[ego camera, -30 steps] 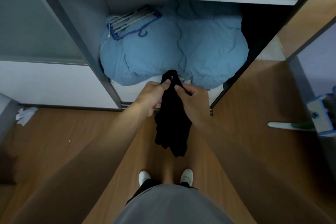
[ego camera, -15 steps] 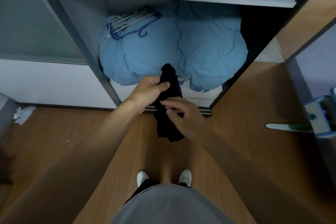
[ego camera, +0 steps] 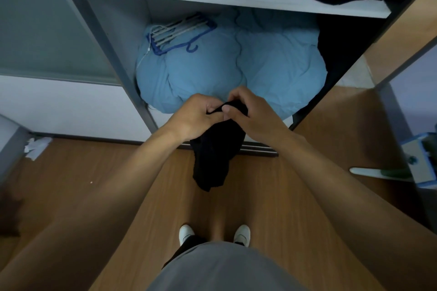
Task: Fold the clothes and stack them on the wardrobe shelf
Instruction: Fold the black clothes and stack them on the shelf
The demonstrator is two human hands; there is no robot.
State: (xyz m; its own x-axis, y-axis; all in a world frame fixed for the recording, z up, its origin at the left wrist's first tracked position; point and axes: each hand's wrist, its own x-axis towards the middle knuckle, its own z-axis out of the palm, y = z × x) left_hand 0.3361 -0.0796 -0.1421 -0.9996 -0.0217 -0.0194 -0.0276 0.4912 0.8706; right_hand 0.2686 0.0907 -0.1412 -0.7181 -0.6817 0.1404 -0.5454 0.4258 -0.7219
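open wardrobe, wood floor [ego camera: 94, 184]: both hands, left hand [ego camera: 194, 117] and right hand [ego camera: 254, 113], pinch the black garment's [ego camera: 214, 156] top edge near the blue bedding [ego camera: 236, 71]; loose hanging cloth risks slipping, folding crooked.

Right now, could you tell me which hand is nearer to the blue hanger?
Left. The left hand is below and right of the blue hanger; the right hand is farther right; both grip the black garment.
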